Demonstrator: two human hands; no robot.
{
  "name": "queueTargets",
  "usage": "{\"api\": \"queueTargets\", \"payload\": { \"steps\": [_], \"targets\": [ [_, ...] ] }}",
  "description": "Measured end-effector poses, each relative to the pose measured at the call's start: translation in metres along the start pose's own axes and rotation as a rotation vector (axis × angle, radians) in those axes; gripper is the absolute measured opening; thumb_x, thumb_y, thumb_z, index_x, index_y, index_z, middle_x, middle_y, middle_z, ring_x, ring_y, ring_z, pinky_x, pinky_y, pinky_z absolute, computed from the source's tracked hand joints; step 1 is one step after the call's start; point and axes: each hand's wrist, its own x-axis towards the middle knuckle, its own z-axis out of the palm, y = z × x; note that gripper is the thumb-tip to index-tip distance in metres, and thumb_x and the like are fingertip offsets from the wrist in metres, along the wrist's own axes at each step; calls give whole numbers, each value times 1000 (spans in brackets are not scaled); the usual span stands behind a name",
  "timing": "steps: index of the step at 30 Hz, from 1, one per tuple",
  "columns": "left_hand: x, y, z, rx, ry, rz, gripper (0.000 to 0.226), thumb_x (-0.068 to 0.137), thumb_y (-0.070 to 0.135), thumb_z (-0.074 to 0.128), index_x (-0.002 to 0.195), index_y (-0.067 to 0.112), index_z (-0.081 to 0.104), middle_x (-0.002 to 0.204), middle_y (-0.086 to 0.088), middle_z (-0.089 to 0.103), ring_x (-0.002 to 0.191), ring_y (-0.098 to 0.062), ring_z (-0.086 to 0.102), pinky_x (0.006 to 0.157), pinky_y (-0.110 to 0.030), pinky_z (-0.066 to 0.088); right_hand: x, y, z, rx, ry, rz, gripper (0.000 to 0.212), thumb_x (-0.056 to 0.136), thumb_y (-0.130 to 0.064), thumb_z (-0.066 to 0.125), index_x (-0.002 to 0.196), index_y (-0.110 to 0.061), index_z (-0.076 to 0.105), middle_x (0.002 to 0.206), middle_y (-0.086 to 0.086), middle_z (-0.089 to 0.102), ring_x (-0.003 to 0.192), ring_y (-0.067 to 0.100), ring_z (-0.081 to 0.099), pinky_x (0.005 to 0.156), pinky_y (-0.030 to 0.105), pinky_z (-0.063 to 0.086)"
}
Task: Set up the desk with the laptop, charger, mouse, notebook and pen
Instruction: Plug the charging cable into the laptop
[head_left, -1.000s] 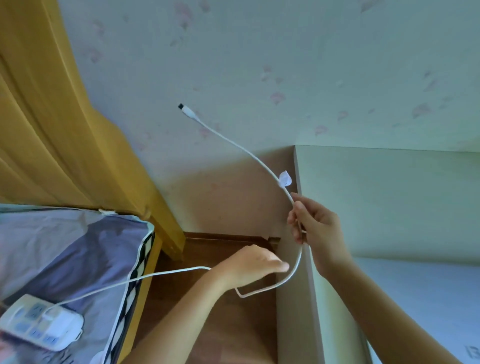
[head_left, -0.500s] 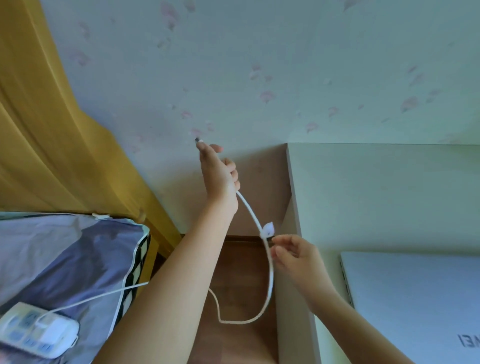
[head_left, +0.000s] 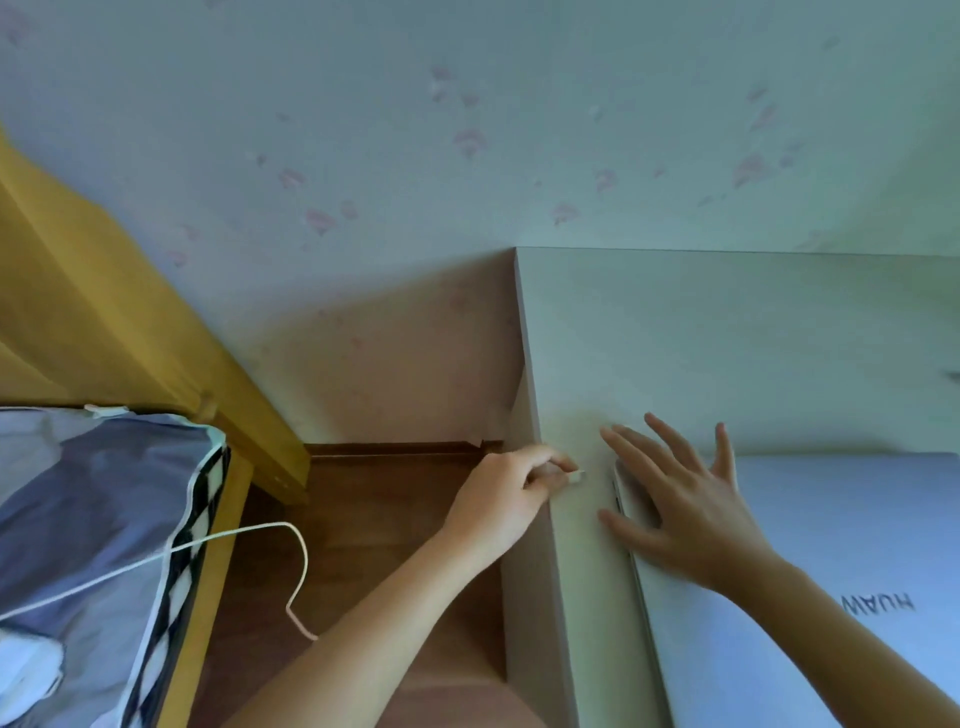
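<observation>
A pale wall papered with faint pink petal marks (head_left: 467, 140) rises behind a white desk top (head_left: 727, 332). Dark brown wooden floor (head_left: 374, 519) lies between the desk and a yellow wooden bed frame (head_left: 104, 312) carrying grey-blue bedding with a checked edge (head_left: 104, 493)

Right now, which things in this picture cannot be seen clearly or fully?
Head view only:
- Laptop: closed, cut off by the right and bottom edges; its left side port is too small to make out.
- Charger cable: hidden behind the left forearm before reaching the left hand; only the plug tip shows.
- Right hand covers the laptop's corner.
- Mouse, notebook, pen: not in view.
</observation>
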Motion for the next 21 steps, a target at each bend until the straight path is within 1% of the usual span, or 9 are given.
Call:
{"api": "queueTargets", "payload": {
  "steps": [2, 4, 5, 8, 13, 15, 17, 19, 21],
  "targets": [
    [0, -2, 7, 41, 91, 53, 17, 88, 37, 64, 101, 29, 73, 78, 16, 64, 72, -1, 60, 69, -28, 50, -4, 2, 2, 26, -3, 16, 72, 78, -63, 44, 142, -31, 36, 143, -6, 47, 137, 21, 35, 106, 71, 12],
    [-1, -3, 12, 161, 199, 134, 18, 85, 38, 68, 99, 30, 75, 70, 16, 56, 67, -2, 53, 59, -20, 40, -4, 1, 4, 23, -4, 20, 73, 76, -63, 45, 142, -33, 36, 144, -6, 46, 136, 21, 38, 104, 71, 16],
    [-1, -2, 14, 204, 241, 177, 18, 83, 37, 71, 98, 28, 76, 68, 15, 53, 68, -2, 50, 58, -20, 38, -4, 1, 5, 26, -1, 26, 73, 76, -63, 46, 142, -33, 36, 145, -7, 45, 136, 21, 39, 104, 71, 17],
    [-2, 0, 23, 280, 291, 294, 18, 76, 29, 77, 93, 20, 77, 73, 12, 58, 75, -5, 50, 60, -21, 43, -5, 1, 6, 43, 28, 40, 73, 75, -62, 47, 141, -32, 39, 145, -7, 45, 134, 21, 42, 103, 71, 18],
    [-3, 1, 31, 392, 356, 381, 10, 78, 22, 76, 86, 17, 77, 67, 6, 53, 66, -11, 51, 49, -25, 43, -4, 2, 8, 61, 58, 46, 71, 77, -64, 44, 140, -33, 40, 146, -9, 44, 134, 20, 41, 106, 69, 16],
    [-3, 3, 28, 479, 371, 438, 6, 83, 18, 71, 81, 14, 75, 65, 3, 47, 61, -13, 47, 43, -27, 41, -4, 3, 10, 72, 68, 48, 71, 77, -65, 44, 140, -32, 41, 146, -9, 43, 134, 19, 40, 106, 68, 14],
    [-3, 5, 27, 557, 388, 495, 20, 89, 19, 60, 74, 11, 72, 63, 1, 44, 58, -13, 43, 39, -27, 39, -4, 5, 11, 80, 72, 45, 70, 77, -65, 44, 139, -31, 43, 146, -9, 43, 135, 19, 40, 107, 68, 14],
    [-3, 5, 26, 570, 396, 505, 24, 90, 19, 59, 71, 10, 70, 63, 1, 42, 59, -11, 39, 40, -25, 37, -3, 5, 12, 83, 82, 37, 70, 77, -65, 45, 138, -31, 44, 146, -8, 44, 134, 20, 41, 106, 68, 14],
    [-2, 4, 27, 545, 397, 471, 18, 88, 16, 66, 72, 10, 71, 63, 2, 41, 60, -9, 36, 44, -22, 33, -3, 5, 13, 86, 90, 41, 69, 77, -64, 46, 137, -30, 45, 145, -8, 45, 133, 21, 41, 106, 69, 15]
  ]
}}
